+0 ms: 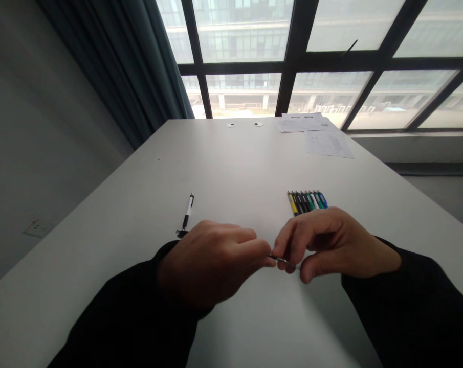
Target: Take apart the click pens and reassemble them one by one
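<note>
Partly hidden: we pinch a slim piece [282, 260] between left hand [216, 258] and right hand [331, 240] above the table [235, 168], ends unseen. Our right knuckles mask the pen row's [303, 200] near ends.

A single camera is riding on the person's head, looking forward and down over the white bench [231, 168] from its near side. It is facing the far end, where the window [287, 66] is filling the upper part of the view and the curtain [119, 51] is hanging at upper left. The left hand [219, 255] and right hand [331, 240] are showing close to the lens, below centre, with dark sleeves [139, 294] coming in from the lower corners.
</note>
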Motion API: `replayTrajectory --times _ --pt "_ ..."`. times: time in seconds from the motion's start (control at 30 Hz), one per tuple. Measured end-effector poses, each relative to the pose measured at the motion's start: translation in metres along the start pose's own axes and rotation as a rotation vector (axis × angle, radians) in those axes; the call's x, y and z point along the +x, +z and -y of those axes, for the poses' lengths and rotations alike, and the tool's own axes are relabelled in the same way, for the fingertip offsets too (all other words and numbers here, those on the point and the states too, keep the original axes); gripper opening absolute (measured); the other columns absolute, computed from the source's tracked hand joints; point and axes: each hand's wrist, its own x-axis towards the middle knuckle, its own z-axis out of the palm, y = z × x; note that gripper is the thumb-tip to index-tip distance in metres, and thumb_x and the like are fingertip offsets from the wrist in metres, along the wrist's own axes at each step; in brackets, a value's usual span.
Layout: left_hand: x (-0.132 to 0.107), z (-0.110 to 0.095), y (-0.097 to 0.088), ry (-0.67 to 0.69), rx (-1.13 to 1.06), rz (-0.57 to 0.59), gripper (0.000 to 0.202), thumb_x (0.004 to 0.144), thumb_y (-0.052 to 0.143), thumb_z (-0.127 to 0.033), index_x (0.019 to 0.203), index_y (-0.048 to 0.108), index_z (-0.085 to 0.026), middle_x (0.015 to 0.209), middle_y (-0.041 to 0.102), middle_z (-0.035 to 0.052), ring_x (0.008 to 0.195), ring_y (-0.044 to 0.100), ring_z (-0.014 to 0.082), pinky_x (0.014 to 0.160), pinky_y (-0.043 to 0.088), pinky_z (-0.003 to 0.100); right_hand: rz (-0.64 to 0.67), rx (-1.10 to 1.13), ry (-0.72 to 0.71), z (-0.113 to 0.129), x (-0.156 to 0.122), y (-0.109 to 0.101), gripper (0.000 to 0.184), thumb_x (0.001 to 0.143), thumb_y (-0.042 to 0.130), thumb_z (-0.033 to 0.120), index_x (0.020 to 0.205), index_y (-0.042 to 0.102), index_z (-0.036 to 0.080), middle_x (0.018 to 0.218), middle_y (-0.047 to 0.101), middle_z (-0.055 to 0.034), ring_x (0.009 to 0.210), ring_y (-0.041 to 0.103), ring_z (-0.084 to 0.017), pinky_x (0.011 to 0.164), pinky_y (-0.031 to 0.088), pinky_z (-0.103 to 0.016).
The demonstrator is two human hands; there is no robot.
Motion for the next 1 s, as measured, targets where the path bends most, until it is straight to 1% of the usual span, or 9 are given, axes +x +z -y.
replayTrajectory --times 0.1,0.23,0.33,0.43,0.53,0.73,0.93,1.0 --pt "0.0003 0.0009 0.0011 0.003 0.0 -0.002 0.026 0.1 0.045 -0.033 0.081 0.057 -0.02 0.064 0.056 -0.0041 0.053 0.049 0.0107 0.05 0.028 0.027 -0.017 0.008 -0.003 -0.0006 -0.0003 0.0003 0.018 0.073 0.08 0.005 0.088 0.073 0.011 0.102 0.072 -0.0104 0.085 0.07 -0.017 0.08 0.06 -0.033" --pt "0.0019 0.0002 0.0015 -0.003 0.02 0.009 0.029 0.099 0.045 -0.031 0.073 0.052 -0.019 0.062 0.054 -0.004 0.051 0.046 0.0105 0.049 0.026 0.027 -0.015 0.015 -0.006 -0.0002 -0.0001 0.0008 0.018 0.074 0.077 0.002 0.089 0.073 0.011 0.103 0.071 -0.0106 0.085 0.07 -0.016 0.08 0.06 -0.033" --pt "0.0029 -0.0014 0.0022 -0.012 0.048 0.01 0.028 0.095 0.048 -0.029 0.069 0.048 -0.02 0.059 0.054 -0.0046 0.05 0.046 0.0108 0.047 0.023 0.028 -0.005 0.024 0.002 0.0002 0.0005 0.0007 0.016 0.074 0.079 0.007 0.089 0.073 0.01 0.103 0.072 -0.0115 0.085 0.071 -0.017 0.08 0.061 -0.032" --pt "0.0035 -0.0024 0.0035 -0.013 0.065 -0.007 0.027 0.091 0.05 -0.028 0.066 0.047 -0.02 0.057 0.053 -0.0053 0.048 0.045 0.0108 0.047 0.021 0.028 0.006 0.029 0.013 0.0006 0.0014 0.0004 0.02 0.071 0.084 0.015 0.088 0.074 0.011 0.103 0.072 -0.0123 0.085 0.071 -0.018 0.08 0.061 -0.032" --pt "0.0042 -0.002 0.0043 -0.004 0.074 -0.021 0.028 0.091 0.051 -0.028 0.064 0.047 -0.02 0.055 0.053 -0.0055 0.047 0.043 0.0106 0.047 0.02 0.028 0.009 0.02 0.013 0.001 0.0021 0.0003 0.023 0.069 0.085 0.019 0.089 0.075 0.011 0.101 0.072 -0.0118 0.085 0.071 -0.018 0.08 0.06 -0.032" --pt "0.0044 -0.0005 0.0045 0.016 0.067 -0.005 0.032 0.092 0.052 -0.031 0.063 0.047 -0.02 0.055 0.054 -0.0051 0.047 0.044 0.0105 0.047 0.02 0.028 0.019 0.019 0.016 0.0006 0.0018 0.0001 0.026 0.066 0.086 0.013 0.089 0.076 0.012 0.103 0.073 -0.0109 0.085 0.071 -0.018 0.081 0.059 -0.031" --pt "0.004 0.0007 0.0043 0.009 0.066 -0.002 0.04 0.095 0.048 -0.038 0.06 0.046 -0.019 0.052 0.051 -0.0046 0.045 0.04 0.0104 0.047 0.018 0.028 0.023 0.043 0.006 0.0017 0.003 0.0021 0.028 0.063 0.087 0.01 0.087 0.073 0.012 0.098 0.071 -0.0091 0.086 0.07 -0.016 0.082 0.057 -0.03" --pt "0.0045 0.0012 0.0042 0.006 0.061 0.006 0.04 0.095 0.048 -0.039 0.061 0.046 -0.019 0.052 0.051 -0.0045 0.045 0.04 0.0105 0.047 0.018 0.028 0.024 0.029 0.006 0.0022 0.0033 0.0028 0.029 0.062 0.088 0.012 0.087 0.072 0.012 0.097 0.07 -0.0086 0.087 0.069 -0.016 0.083 0.056 -0.031"
